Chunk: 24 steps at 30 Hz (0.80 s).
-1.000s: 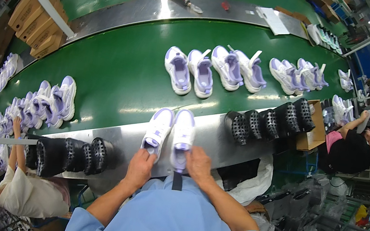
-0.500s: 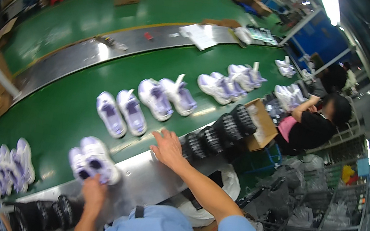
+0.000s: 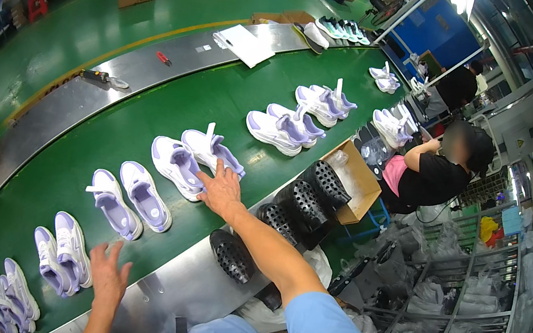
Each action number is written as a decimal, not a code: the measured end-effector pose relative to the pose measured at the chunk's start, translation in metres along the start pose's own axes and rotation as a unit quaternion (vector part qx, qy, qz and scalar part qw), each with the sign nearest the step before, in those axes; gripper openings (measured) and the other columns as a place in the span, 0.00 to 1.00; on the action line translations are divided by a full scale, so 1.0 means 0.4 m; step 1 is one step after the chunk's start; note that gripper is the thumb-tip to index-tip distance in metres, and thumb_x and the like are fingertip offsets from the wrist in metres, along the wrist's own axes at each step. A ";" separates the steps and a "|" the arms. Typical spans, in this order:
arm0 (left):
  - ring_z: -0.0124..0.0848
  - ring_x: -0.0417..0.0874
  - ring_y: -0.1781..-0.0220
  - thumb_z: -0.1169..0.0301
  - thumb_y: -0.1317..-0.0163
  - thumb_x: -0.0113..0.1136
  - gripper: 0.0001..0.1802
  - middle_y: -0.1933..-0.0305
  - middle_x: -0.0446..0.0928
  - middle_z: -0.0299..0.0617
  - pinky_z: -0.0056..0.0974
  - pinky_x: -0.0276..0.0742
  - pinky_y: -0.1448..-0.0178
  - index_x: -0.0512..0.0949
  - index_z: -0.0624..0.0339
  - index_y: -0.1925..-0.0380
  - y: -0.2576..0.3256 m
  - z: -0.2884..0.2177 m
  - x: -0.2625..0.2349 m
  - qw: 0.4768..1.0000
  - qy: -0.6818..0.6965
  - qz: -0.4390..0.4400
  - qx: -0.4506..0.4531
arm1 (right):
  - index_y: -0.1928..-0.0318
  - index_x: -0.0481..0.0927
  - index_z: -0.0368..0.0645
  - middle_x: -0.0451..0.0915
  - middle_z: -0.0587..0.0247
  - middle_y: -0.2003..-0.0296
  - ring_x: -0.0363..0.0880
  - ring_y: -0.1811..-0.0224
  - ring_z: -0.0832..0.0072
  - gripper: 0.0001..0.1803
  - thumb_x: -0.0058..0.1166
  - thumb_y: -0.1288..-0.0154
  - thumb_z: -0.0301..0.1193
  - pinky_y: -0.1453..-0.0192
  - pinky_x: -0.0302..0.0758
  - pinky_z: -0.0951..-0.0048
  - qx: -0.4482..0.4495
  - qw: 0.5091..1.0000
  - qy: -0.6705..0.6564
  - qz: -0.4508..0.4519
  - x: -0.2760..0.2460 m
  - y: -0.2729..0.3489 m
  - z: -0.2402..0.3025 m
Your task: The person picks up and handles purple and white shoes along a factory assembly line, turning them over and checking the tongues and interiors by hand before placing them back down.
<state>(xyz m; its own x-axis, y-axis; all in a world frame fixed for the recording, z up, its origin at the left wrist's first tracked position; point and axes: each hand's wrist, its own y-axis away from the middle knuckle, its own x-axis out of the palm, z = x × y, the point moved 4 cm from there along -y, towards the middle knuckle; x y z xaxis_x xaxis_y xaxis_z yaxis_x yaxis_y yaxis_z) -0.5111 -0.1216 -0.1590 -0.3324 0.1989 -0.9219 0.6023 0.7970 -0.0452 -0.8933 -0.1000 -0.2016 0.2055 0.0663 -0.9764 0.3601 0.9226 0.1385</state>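
Observation:
My left hand (image 3: 108, 275) is open, fingers apart, just right of a pair of white-and-lilac sneakers (image 3: 73, 249) standing on the green conveyor belt (image 3: 234, 107). My right hand (image 3: 221, 190) reaches over the belt's near edge with spread fingers. Its fingertips are at the heels of another pair, a left sneaker (image 3: 175, 160) and a right sneaker (image 3: 203, 145) whose tongue sticks up; whether they touch is hard to tell. Between my hands stands a further pair, one sneaker (image 3: 114, 202) beside another (image 3: 145, 195).
Black perforated shoe lasts (image 3: 303, 204) line the metal ledge (image 3: 183, 272) near me, with a cardboard box (image 3: 361, 194) beyond. More sneakers (image 3: 275, 131) stand farther along. A person (image 3: 428, 168) works at right. White papers (image 3: 247, 45) lie on the far metal strip.
My left hand has let go of the sneaker pair, which now stands on the belt at left. My right hand has moved from the near edge to another pair. The view has shifted.

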 end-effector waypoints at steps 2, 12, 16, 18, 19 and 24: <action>0.58 0.74 0.35 0.71 0.50 0.81 0.39 0.37 0.73 0.60 0.57 0.72 0.33 0.77 0.52 0.35 -0.072 -0.053 0.039 1.000 0.001 0.005 0.000 | 0.32 0.79 0.67 0.60 0.35 0.25 0.70 0.33 0.42 0.37 0.76 0.44 0.45 0.30 0.68 0.48 -0.039 0.998 0.014 -0.043 -0.025 -0.004 0.014; 0.57 0.76 0.44 0.65 0.48 0.81 0.40 0.50 0.77 0.59 0.55 0.74 0.38 0.76 0.46 0.33 -0.204 -0.049 0.167 0.994 0.043 0.078 -0.068 | 0.36 0.80 0.61 0.64 0.30 0.28 0.74 0.37 0.38 0.34 0.76 0.44 0.46 0.35 0.76 0.47 -0.037 0.998 -0.057 0.004 -0.022 -0.053 -0.009; 0.55 0.76 0.47 0.63 0.49 0.82 0.38 0.52 0.77 0.57 0.54 0.76 0.42 0.78 0.47 0.36 -0.226 -0.071 0.173 0.992 0.035 0.107 -0.053 | 0.36 0.80 0.57 0.73 0.35 0.38 0.77 0.41 0.44 0.31 0.72 0.40 0.46 0.43 0.80 0.51 -0.075 0.997 -0.005 0.030 0.021 -0.049 0.017; 0.54 0.78 0.48 0.64 0.49 0.81 0.32 0.54 0.79 0.57 0.55 0.78 0.46 0.82 0.49 0.42 -0.230 -0.089 0.181 0.991 0.020 0.121 -0.060 | 0.44 0.86 0.52 0.78 0.42 0.45 0.79 0.42 0.53 0.24 0.69 0.37 0.47 0.46 0.81 0.54 -0.125 0.988 0.088 0.013 0.027 -0.054 0.035; 0.54 0.78 0.48 0.64 0.49 0.81 0.32 0.54 0.79 0.57 0.55 0.78 0.46 0.82 0.49 0.42 -0.231 -0.083 0.202 0.991 0.020 0.121 -0.060 | 0.44 0.86 0.52 0.78 0.42 0.45 0.79 0.42 0.53 0.24 0.69 0.37 0.47 0.46 0.81 0.54 -0.125 0.988 0.087 0.014 0.036 -0.070 0.033; 0.53 0.83 0.55 0.67 0.44 0.76 0.19 0.62 0.83 0.55 0.56 0.80 0.51 0.86 0.55 0.53 -0.230 -0.067 0.159 0.997 0.012 0.051 -0.060 | 0.52 0.90 0.51 0.84 0.56 0.47 0.82 0.42 0.58 0.15 0.60 0.30 0.43 0.44 0.79 0.56 -0.019 0.989 0.144 -0.017 0.053 -0.163 -0.053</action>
<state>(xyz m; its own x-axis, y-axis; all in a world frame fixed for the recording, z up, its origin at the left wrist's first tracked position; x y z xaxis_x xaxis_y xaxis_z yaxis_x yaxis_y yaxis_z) -0.6070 -0.1670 -0.2031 -0.2914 0.2956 -0.9098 0.5428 0.8342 0.0971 -0.9316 -0.1508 -0.2348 -0.0746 0.1360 -0.9879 0.3270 0.9392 0.1046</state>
